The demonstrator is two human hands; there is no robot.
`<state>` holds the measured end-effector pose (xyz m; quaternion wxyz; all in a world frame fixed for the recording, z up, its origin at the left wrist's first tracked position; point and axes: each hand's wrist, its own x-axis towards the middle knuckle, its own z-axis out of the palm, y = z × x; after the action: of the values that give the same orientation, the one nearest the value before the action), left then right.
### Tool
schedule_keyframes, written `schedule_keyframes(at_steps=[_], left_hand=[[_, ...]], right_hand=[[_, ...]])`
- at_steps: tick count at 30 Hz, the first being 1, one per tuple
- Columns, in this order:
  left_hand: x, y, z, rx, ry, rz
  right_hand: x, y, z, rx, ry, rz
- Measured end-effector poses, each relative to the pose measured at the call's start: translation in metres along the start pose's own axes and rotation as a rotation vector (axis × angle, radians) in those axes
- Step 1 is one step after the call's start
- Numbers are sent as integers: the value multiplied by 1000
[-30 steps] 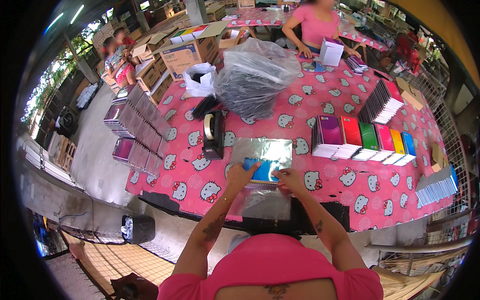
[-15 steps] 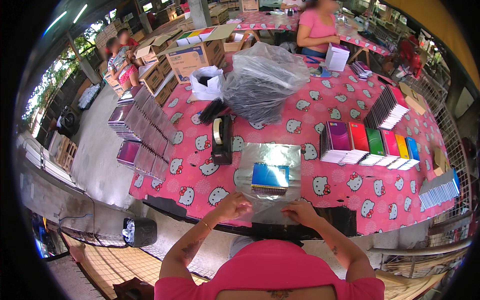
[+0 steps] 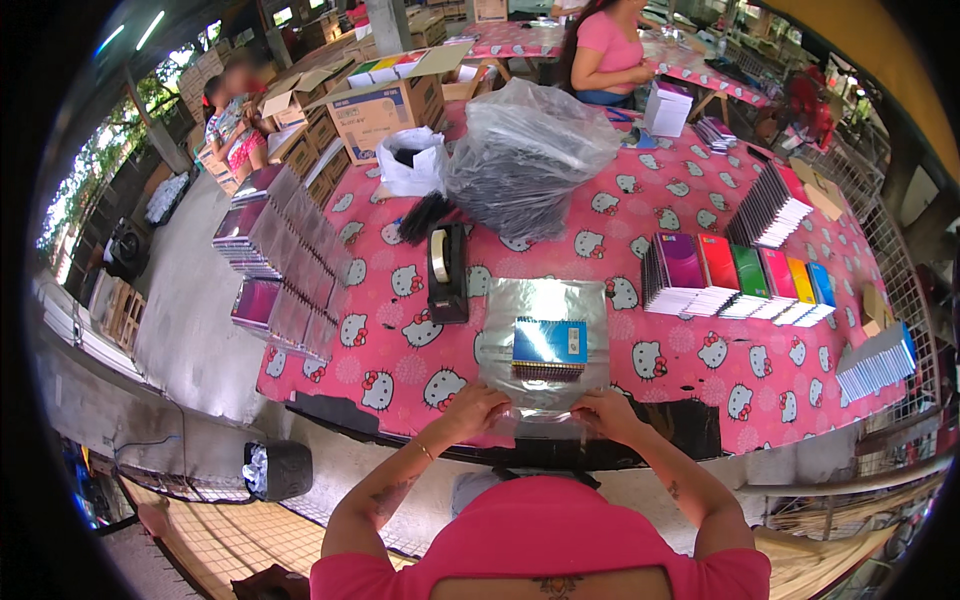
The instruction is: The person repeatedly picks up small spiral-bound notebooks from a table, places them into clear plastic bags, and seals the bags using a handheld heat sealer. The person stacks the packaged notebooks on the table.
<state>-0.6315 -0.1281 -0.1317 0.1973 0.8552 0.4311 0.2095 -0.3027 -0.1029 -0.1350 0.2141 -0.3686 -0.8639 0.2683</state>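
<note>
A short stack of spiral notebooks (image 3: 549, 345) with a blue cover on top lies on a clear plastic sheet (image 3: 545, 298) in front of me. My left hand (image 3: 474, 411) is closed on the sheet's near left corner. At the near right corner, my right hand (image 3: 606, 413) pinches the same sheet. The near edge of the plastic stretches between my hands, short of the notebooks. Just beyond and left of the sheet stands a black tape dispenser (image 3: 447, 273) with a roll of tape.
Wrapped notebook stacks (image 3: 275, 258) stand at left; colourful notebook stacks (image 3: 735, 280) stand at right. A big plastic bag of black coils (image 3: 530, 160) sits behind the dispenser. An open carton (image 3: 385, 115) is at far left. A person in pink (image 3: 608, 55) stands across the table.
My hands have closed on the near corners of the sheet, the right moving slightly right. My view has shifted slightly. The person across the table has turned.
</note>
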Motion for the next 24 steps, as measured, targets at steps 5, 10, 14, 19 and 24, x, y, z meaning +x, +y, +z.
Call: schedule_keyframes(at_steps=[5,10,14,19,24], left_hand=[[3,10,-23,-35,-124,92],[2,0,-8,5,-79,-6],[5,3,-20,-76,-143,96],[7,5,-10,-119,-76,-87],[10,16,-16,-70,-158,-104]], right_hand=[[4,-17,-9,-41,-17,-82],[4,11,8,-3,-53,-58],[8,15,3,33,-171,138],[12,5,-3,-8,-187,83],[14,-15,-11,-67,-187,75]])
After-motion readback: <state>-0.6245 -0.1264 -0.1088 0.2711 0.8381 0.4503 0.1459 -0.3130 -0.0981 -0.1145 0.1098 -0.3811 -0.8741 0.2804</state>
